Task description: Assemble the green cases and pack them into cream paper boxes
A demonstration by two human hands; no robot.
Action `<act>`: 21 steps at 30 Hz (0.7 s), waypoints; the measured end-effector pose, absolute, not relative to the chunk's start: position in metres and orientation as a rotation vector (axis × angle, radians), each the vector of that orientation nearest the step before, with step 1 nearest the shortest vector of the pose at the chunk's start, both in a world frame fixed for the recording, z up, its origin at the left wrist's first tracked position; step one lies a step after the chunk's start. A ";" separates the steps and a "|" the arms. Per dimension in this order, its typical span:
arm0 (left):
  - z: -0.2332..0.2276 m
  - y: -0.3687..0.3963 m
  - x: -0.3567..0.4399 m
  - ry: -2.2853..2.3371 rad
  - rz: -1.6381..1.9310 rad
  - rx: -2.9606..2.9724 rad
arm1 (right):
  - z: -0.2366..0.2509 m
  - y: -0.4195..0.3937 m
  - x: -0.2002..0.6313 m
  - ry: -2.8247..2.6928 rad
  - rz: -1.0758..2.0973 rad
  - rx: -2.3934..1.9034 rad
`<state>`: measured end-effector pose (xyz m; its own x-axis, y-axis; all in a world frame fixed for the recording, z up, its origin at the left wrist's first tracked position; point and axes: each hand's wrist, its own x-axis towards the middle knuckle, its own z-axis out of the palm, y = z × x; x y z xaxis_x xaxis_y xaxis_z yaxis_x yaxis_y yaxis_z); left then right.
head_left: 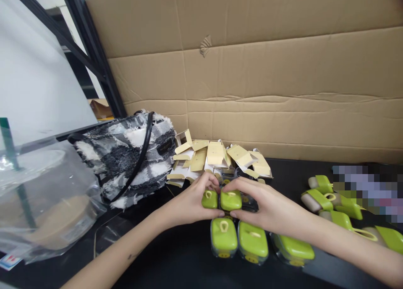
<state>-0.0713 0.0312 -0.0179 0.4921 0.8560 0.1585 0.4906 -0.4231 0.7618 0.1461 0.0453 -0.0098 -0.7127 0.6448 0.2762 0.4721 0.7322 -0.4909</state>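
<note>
My left hand [197, 199] has its thumb and fingers closed around the sides of a small green-lidded case [209, 200] with a pale yellow loop on top. Right beside it, my right hand [256, 199] pinches a second green-lidded case [231, 201] between thumb and fingers. The two lids stand side by side, close together. Just in front of the hands sit three more clear-bodied cases with green lids: a left one [223, 234], a middle one [253, 240] and a right one [296, 248], partly under my right forearm. Yellow face-like marks show on their fronts. Clear containers behind my fingers are partly hidden.
Behind lie several cream cardboard boxes [217, 153], opened and jumbled. A shaggy black-and-white bag [135, 154] and a clear plastic bag [47, 196] holding a cup occupy the left. Several green-and-beige pieces with loops [317, 199] lie right. A cardboard panel [267, 71] closes off the back.
</note>
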 end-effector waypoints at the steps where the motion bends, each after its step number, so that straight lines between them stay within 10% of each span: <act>1: -0.018 0.031 -0.071 1.104 0.719 2.084 | -0.010 0.046 0.146 -2.512 0.537 -0.859; 21: -0.017 0.031 -0.072 1.132 0.667 2.127 | 0.002 0.044 0.144 -2.704 0.347 -0.878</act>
<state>-0.0718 0.0306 -0.0170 0.5025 0.8536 0.1377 0.5344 -0.4318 0.7267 0.1442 0.0444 0.0020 -0.7775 0.6008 0.1856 0.5345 0.7869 -0.3082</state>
